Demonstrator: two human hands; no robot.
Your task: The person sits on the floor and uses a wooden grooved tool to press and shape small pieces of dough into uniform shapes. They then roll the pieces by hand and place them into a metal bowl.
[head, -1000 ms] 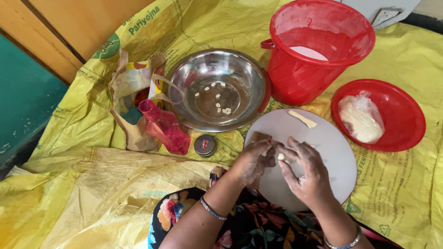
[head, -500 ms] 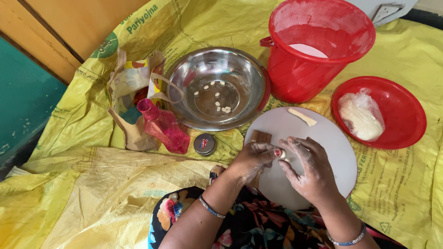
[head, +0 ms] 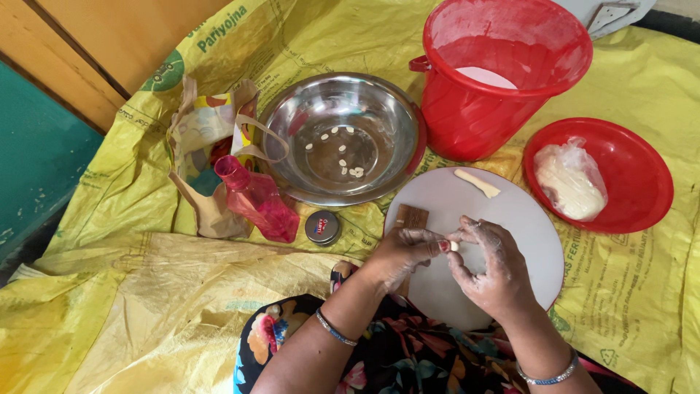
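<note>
Hands: left hand (head: pixel 405 252) and right hand (head: pixel 492 266) meet over the round white board (head: pixel 525 226), fingers curled, pinching a small pale bit of dough (head: pixel 454 246) between their fingertips.
Board: a short pale dough strip (head: pixel 477 183) lies near its far edge; a small brown ridged block (head: pixel 410 217) sits by the left hand.
Steel bowl (head: pixel 343 138): holds several small shaped dough pieces (head: pixel 348 164).
Red plastic bowl (head: pixel 601 175): holds a bagged lump of white dough (head: pixel 569 179).
Red bucket (head: pixel 503 73): stands beyond the board.
</note>
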